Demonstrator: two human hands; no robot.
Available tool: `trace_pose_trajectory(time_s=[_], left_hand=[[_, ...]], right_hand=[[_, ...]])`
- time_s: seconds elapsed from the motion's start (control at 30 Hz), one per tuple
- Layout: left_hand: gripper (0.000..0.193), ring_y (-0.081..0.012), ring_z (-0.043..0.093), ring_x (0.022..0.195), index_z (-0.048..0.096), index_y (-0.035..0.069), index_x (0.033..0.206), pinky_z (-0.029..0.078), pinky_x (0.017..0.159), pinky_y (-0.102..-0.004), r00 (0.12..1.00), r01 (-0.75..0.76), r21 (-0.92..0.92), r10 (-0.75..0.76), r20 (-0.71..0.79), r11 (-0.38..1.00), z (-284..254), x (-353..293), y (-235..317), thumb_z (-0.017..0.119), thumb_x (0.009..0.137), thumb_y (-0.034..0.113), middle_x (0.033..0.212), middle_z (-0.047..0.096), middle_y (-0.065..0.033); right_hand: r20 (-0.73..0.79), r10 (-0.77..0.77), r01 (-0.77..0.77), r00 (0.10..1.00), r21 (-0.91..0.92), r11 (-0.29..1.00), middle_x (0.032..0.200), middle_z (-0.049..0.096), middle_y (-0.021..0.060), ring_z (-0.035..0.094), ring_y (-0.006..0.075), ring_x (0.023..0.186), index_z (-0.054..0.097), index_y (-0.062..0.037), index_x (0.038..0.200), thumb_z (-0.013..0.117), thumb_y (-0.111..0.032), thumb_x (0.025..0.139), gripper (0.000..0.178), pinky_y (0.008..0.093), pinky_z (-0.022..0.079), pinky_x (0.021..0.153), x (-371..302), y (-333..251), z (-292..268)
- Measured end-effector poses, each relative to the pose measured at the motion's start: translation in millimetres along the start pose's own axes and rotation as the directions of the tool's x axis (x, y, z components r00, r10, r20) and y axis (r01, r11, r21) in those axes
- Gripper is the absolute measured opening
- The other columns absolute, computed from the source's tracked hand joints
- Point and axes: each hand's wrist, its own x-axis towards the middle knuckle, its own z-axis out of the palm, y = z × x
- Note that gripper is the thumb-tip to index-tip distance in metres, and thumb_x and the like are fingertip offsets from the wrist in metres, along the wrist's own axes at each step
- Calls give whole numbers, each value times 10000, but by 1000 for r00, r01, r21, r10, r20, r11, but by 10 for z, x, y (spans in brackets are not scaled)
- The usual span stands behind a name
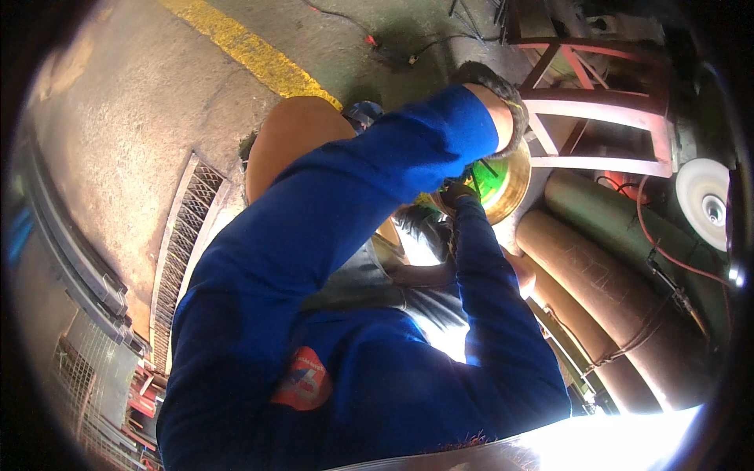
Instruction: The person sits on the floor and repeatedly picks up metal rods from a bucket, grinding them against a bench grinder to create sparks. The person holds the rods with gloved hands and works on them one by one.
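My left arm, in a blue sleeve, reaches across to the upper middle. My left hand [503, 98] wears a dark grey glove, and its fingers are hidden behind the wrist and cuff. Below it sits a round brass-coloured container [519, 188] with something bright green [490, 185] inside. Thin dark rods show at the container's near side. My right hand [455, 193], in a dark glove, is beside the container's left edge. Its fingers look curled around something dark that I cannot make out. My left forearm partly covers the space between the hands.
Brown gas cylinders [605, 298] and a green cylinder [628, 228] lie at the right, with a hose across. Beyond the container stands a red and white metal frame [597, 110]. A white disc [704, 204] is at far right. Metal grating [192, 208] lies left; a cable [440, 39] crosses the floor.
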Motion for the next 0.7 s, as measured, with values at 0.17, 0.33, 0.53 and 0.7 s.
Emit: trace_pose_trajectory(time_s=[0.17, 0.33, 0.53, 0.7], left_hand=[[429, -357, 647, 1003, 648, -7, 1070, 506, 864, -465, 1000, 27, -4, -27, 4, 1000, -40, 22, -184, 607, 883, 377, 1053, 646, -263], [428, -355, 655, 991, 658, -16, 1053, 510, 856, -466, 999, -28, 11, 28, 20, 1000, -106, 160, -155, 610, 882, 374, 1036, 653, -266], [428, -353, 664, 975, 670, -27, 1032, 516, 846, -467, 1000, 5, -17, -5, -9, 1000, -136, 62, -197, 614, 882, 370, 1016, 662, -270], [429, -351, 672, 962, 680, -36, 1015, 521, 837, -468, 997, -71, 12, 71, 24, 997, -145, -18, -90, 617, 882, 367, 998, 668, -274]], right_hand=[[-71, -15, 10, 997, -79, 997, 1200, 645, 210, 626, 352, 1110, 642, -83, 1203, 623, -379, 798, 502, 421, 490, 960, 141, 321, 176], [44, 14, -6, 999, -184, 983, 1323, 591, 162, 552, 321, 1238, 463, -90, 1405, 595, -420, 872, 640, 429, 437, 1032, 129, 417, 94], [-228, 351, -320, 908, 166, 933, 1114, 679, 191, 642, 360, 1052, 711, -40, 1023, 590, -550, 850, 552, 443, 496, 904, -775, -138, -843], [-485, 367, -226, 793, 325, 918, 830, 693, 157, 667, 300, 734, 718, -72, 824, 607, -296, 821, 250, 410, 514, 637, -1025, 501, -558]])
